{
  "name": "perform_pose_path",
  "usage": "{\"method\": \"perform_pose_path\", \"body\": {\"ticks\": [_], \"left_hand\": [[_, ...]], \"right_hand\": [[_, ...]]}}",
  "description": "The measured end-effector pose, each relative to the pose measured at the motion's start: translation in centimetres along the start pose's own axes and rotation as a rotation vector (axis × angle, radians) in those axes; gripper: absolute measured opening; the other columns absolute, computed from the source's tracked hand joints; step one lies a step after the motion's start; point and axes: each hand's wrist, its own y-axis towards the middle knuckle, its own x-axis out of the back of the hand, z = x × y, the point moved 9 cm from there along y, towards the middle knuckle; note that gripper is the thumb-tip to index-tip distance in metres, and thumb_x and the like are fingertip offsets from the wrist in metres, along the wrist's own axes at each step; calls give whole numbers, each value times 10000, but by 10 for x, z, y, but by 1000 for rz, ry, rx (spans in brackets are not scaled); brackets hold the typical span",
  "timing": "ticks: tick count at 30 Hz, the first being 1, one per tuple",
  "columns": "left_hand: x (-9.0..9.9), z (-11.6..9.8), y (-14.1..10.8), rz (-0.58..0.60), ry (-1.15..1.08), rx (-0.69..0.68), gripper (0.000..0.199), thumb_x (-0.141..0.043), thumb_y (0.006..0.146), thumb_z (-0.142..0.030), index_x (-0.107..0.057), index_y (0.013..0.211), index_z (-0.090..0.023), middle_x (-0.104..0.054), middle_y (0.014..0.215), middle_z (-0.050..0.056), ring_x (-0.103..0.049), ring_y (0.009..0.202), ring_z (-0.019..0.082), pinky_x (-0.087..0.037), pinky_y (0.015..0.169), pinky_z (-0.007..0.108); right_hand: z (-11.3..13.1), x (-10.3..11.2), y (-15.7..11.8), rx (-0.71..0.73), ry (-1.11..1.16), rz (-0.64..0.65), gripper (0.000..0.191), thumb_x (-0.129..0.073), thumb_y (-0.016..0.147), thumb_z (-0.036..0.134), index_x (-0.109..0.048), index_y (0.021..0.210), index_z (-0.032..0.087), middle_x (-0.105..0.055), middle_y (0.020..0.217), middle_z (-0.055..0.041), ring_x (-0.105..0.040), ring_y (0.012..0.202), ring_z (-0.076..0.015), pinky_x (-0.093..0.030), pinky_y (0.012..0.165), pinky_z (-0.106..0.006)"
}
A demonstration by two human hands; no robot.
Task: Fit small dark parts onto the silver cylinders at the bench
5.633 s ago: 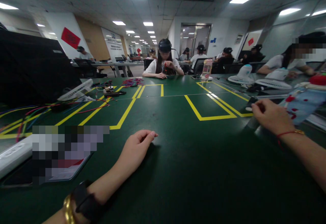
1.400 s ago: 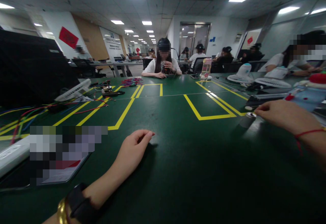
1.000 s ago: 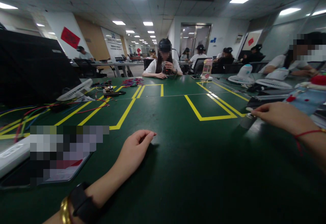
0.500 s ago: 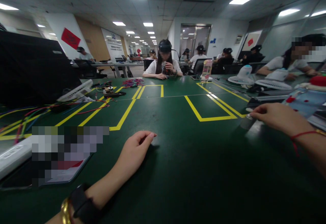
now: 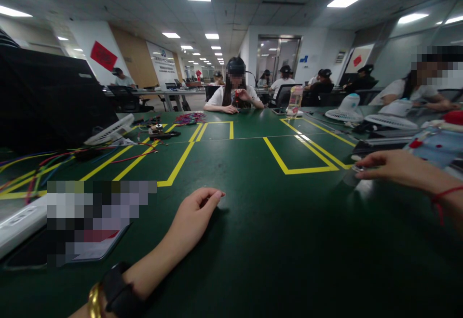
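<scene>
- Curving about the top of a small grey cylinder (image 5: 349,178), the thumb and fingers of the right hand (image 5: 394,167) appear to touch it; whether they grip it cannot be told.
- The cylinder stands at the right of the dark green table (image 5: 275,241), near a yellow tape outline (image 5: 311,169), its shiny top partly covered by the fingers.
- A small white piece (image 5: 356,157) lies just behind it.
- A red cord (image 5: 439,205) circles the right wrist, and a light-blue item (image 5: 430,147) with red spots sits just beyond that hand.
- The left hand (image 5: 193,217) rests on the table, released, fingers loosely curled, well apart from the cylinder.
- A black band (image 5: 121,286) and a gold bangle (image 5: 94,301) ring the left forearm.
- Left of it lie a white power strip (image 5: 18,224) and a flat item (image 5: 104,250), mostly blurred into blocks.
- Across the table sits a person (image 5: 224,97) in a white top, one hand raised.
- Toward the far right stand a pink-lidded bottle (image 5: 294,101) and two white fans (image 5: 388,115).
</scene>
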Motion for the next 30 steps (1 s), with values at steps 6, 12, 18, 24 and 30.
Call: {"method": "perform_pose_path", "body": {"ticks": [6,12,18,24,30], "left_hand": [[-2,0,1,13,-14,-10,346,-470,831,-486,-666,941,-222,-677,887,29,-584,791,196,-428,701,299],[-3,-2,1,15,-13,-11,344,-471,829,-473,-669,945,-218,-681,925,39,-585,804,204,-430,687,298],[-3,-3,-1,13,-18,-7,346,-472,825,-475,-672,944,-219,-684,928,39,-589,806,207,-432,691,301],[-2,-5,-1,16,-2,-8,348,-465,828,-470,-671,951,-218,-681,939,43,-587,812,207,-435,695,303],[-3,-5,-1,20,-17,-12,359,-463,826,-474,-668,959,-210,-677,925,49,-587,810,212,-437,712,321]], "right_hand": [[8,-7,-4,-80,-46,45,352,-669,634,440,-664,863,172,-680,898,-65,-613,800,-200,-428,651,-283],[11,-5,-4,-76,-68,23,324,-651,631,437,-659,825,178,-675,887,-51,-602,794,-200,-412,654,-290],[10,-5,-4,-81,-83,14,319,-644,618,444,-657,810,190,-672,871,-38,-598,790,-196,-412,650,-285],[9,-6,-3,-78,-64,4,312,-645,595,446,-656,784,199,-673,848,-29,-601,772,-199,-414,634,-284],[14,-4,-6,-61,-76,3,316,-619,623,451,-653,791,185,-668,860,-50,-594,784,-205,-413,659,-296]]}}
